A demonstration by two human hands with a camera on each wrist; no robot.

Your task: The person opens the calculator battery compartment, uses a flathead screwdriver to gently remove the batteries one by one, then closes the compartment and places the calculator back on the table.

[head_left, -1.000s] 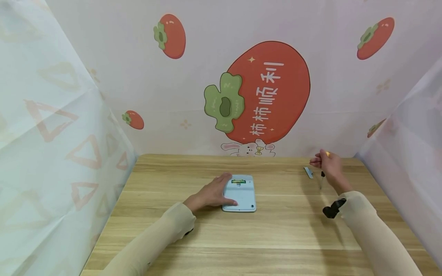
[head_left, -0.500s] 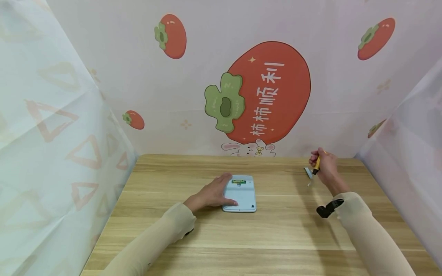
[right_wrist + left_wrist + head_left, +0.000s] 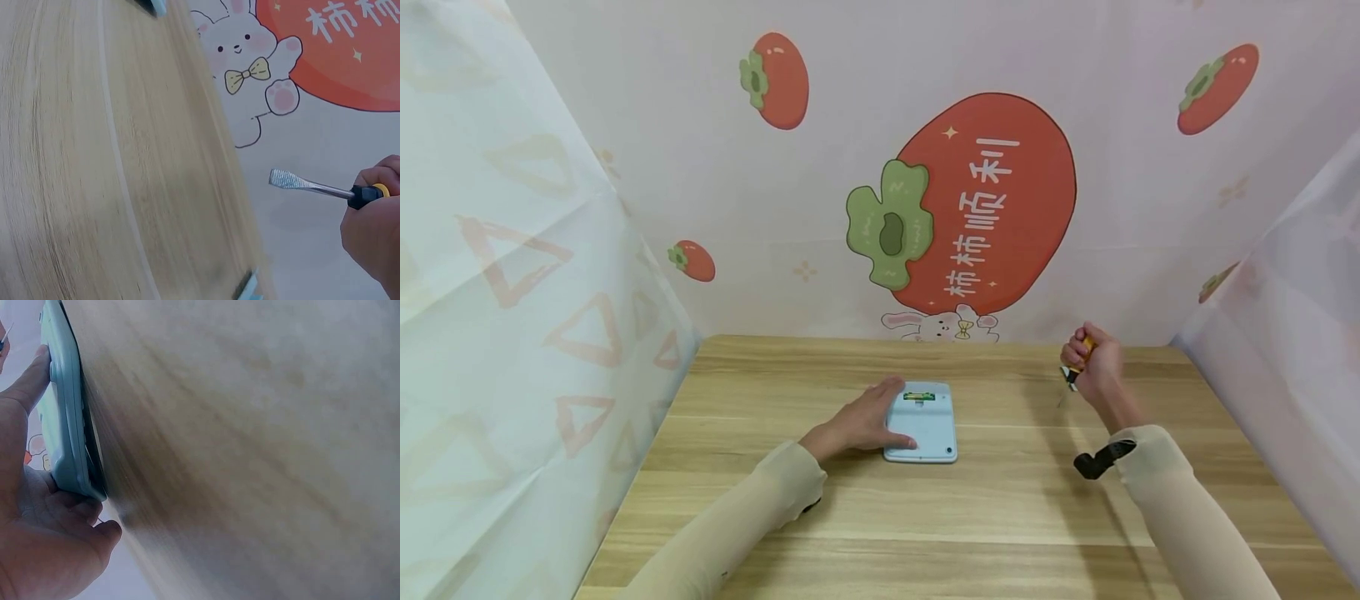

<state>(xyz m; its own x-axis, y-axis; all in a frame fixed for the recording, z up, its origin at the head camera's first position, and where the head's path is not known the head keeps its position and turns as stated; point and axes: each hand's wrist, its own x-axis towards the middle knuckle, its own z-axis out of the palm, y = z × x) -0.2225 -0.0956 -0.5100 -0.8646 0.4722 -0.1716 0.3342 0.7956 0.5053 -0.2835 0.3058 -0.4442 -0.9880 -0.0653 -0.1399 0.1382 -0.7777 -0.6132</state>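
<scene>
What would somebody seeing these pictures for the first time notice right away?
Probably the huge red persimmon printed on the back wall, near the middle of the head view. Next, the pale blue device on the wooden table, gripped by the left hand. Then the yellow-and-black screwdriver in the right hand, farther right.

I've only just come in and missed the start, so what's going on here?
A person is working at a wooden table with both hands. The left hand holds the left side of a pale blue device, which lies flat with a green item showing in a slot near its far end. The right hand grips a flat-blade screwdriver, well away from the device, close to a small pale blue piece on the table.
</scene>
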